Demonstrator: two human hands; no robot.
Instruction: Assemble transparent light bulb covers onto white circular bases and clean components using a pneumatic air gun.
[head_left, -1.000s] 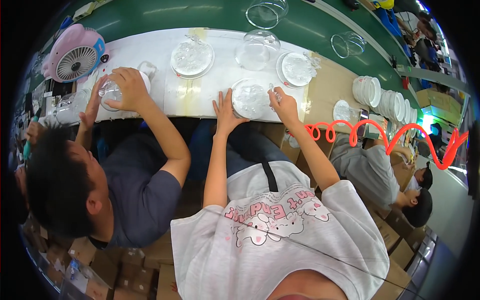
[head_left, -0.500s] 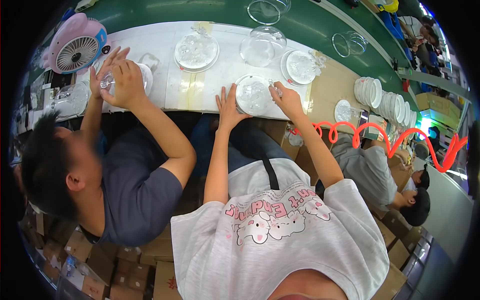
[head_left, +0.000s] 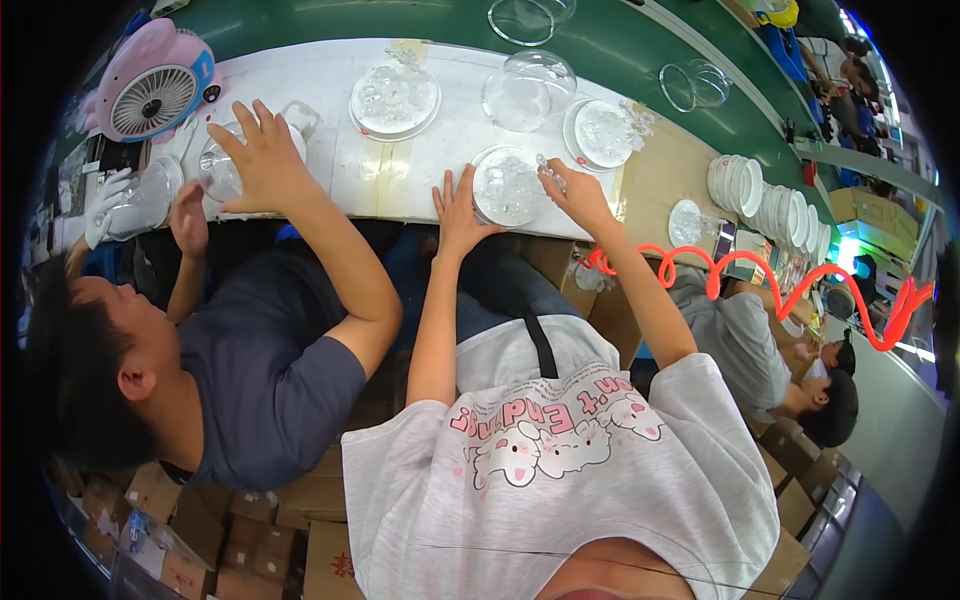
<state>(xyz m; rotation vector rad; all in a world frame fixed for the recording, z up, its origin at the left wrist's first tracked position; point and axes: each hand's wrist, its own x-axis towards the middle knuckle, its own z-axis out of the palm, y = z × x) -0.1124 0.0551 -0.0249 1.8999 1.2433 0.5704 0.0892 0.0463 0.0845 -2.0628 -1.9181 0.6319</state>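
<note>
A white round base (head_left: 507, 187) with clear, glassy pieces on top lies at the near edge of the bench. My left hand (head_left: 459, 217) cups its left side, fingers stretched along the rim and thumb at the near edge. On the other side, my right hand (head_left: 582, 202) pinches a small clear piece (head_left: 551, 176) at the base's right rim; its exact shape is too small to tell. Another such base (head_left: 603, 135) with clear pieces sits just beyond to the right, and a third base (head_left: 395, 97) lies farther left. A clear dome (head_left: 528, 90) stands behind my base.
At left, a co-worker's hand (head_left: 262, 160) is over a clear dome. A pink fan (head_left: 150, 85) stands at far left. Stacked white bases (head_left: 737, 184) are on the right. A red coiled hose (head_left: 712, 275) hangs beside my right forearm. More clear domes (head_left: 695, 86) lie on the green surface.
My hands stay at the base, nearly unmoved. The co-worker on the left has spread their hands apart and leaned back, and a gloved hand has appeared at far left.
</note>
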